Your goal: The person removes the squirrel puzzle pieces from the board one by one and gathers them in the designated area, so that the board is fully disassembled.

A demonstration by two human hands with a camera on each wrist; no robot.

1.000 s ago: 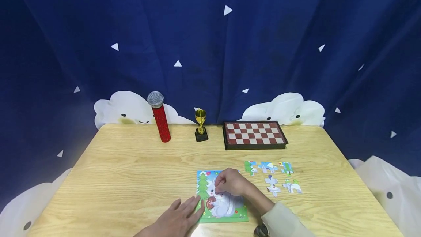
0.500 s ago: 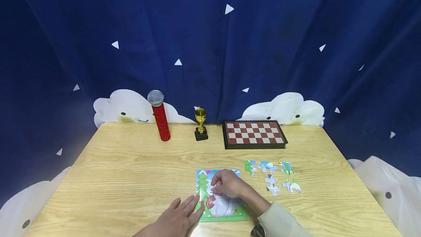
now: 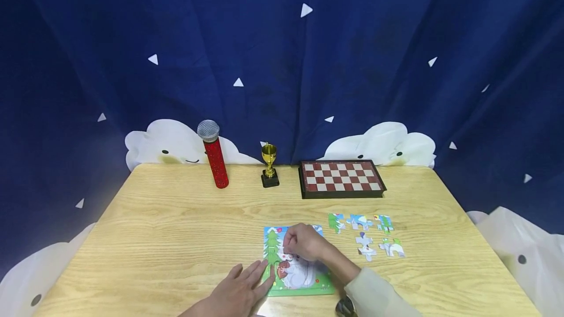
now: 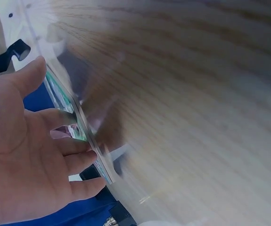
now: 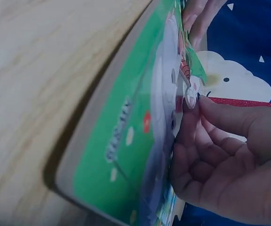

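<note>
A jigsaw puzzle (image 3: 304, 292) with a squirrel and a green fir tree lies in its tray on the table. My right hand (image 3: 305, 242) is over its upper middle, thumb and fingertips pinching a puzzle piece (image 5: 193, 89) with green and white parts, tilted up from the board in the right wrist view. Most of that piece is hidden by the hand in the head view. At the puzzle's left edge, my left hand (image 3: 240, 287) rests with fingers extended, their tips touching the board. The left wrist view shows this hand (image 4: 36, 155) along the board's thin edge.
Several loose puzzle pieces (image 3: 364, 245) lie to the right of the board. Farther back stand a red microphone (image 3: 216, 163), a small gold trophy (image 3: 269, 160) and a checkered game board (image 3: 341, 178). A blue curtain (image 3: 264, 38) hangs behind the table (image 3: 176, 224).
My right hand has shifted slightly left over the puzzle, still pinching the puzzle piece. The left hand stays at the board's left edge. The loose pieces keep their places.
</note>
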